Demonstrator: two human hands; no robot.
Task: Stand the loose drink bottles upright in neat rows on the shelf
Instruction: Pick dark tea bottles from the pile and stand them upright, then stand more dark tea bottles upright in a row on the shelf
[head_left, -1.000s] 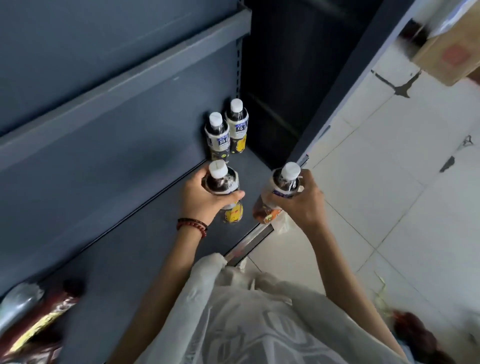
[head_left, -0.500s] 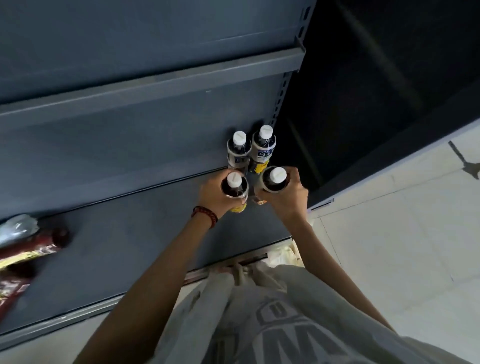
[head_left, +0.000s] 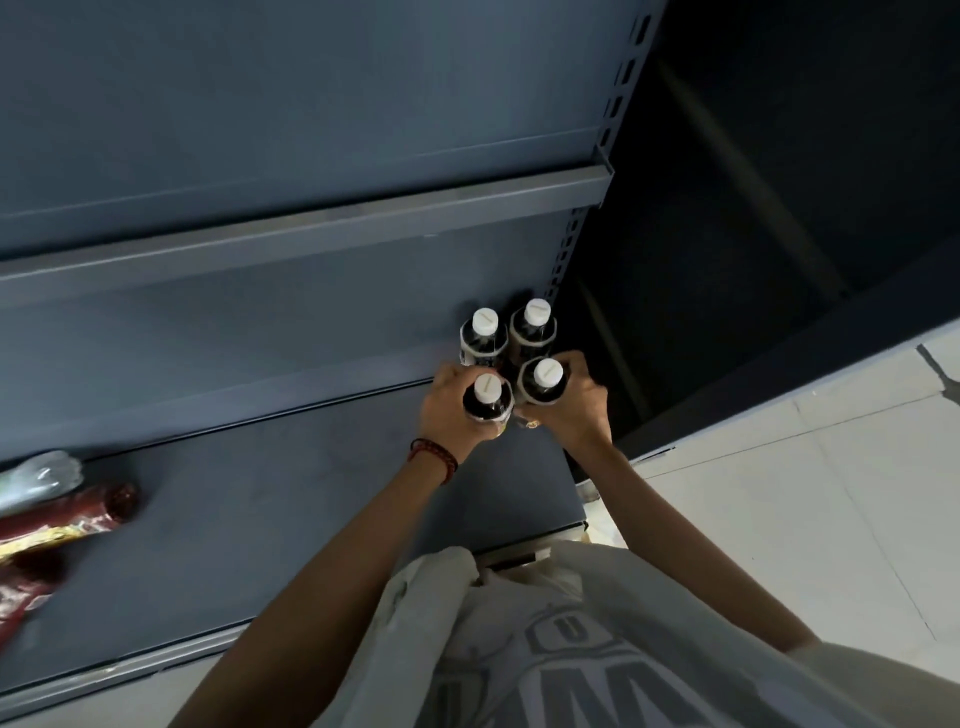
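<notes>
Four bottles stand upright in a two-by-two block on the shelf (head_left: 311, 519), at the foot of the post (head_left: 615, 104). All have white caps and dark contents.

Back pair:
- back-right bottle (head_left: 535, 325): closest to the post, just beside it.
- back-left bottle (head_left: 484, 332): touching its neighbour on the side away from the post.
- No hand wraps either one.

Front pair:
- front-right bottle (head_left: 544, 382): directly in front of the back-right bottle, on the post side of the block.
- front-left bottle (head_left: 487, 397): beside it, away from the post, in front of the back-left bottle. The two front bottles touch or nearly touch.
- The hands hide the bases, so I cannot tell whether they rest on the shelf.

Hands:
- left hand (head_left: 447, 410): fingers curled round the body of the front-left bottle, gripping from the side away from the post. A red bead bracelet (head_left: 434, 457) is on the wrist.
- right hand (head_left: 576, 410): fingers clamped round the front-right bottle from the post side.
- The thumbs of both hands nearly meet in front of the front pair.

Other items:
- clear item (head_left: 39, 480) and red item (head_left: 78, 512): lying flat on the shelf, well away from the post. Both are blurred but bottle-like.
- floor (head_left: 779, 519): pale tiles, on the far side of the post from the shelf.
</notes>
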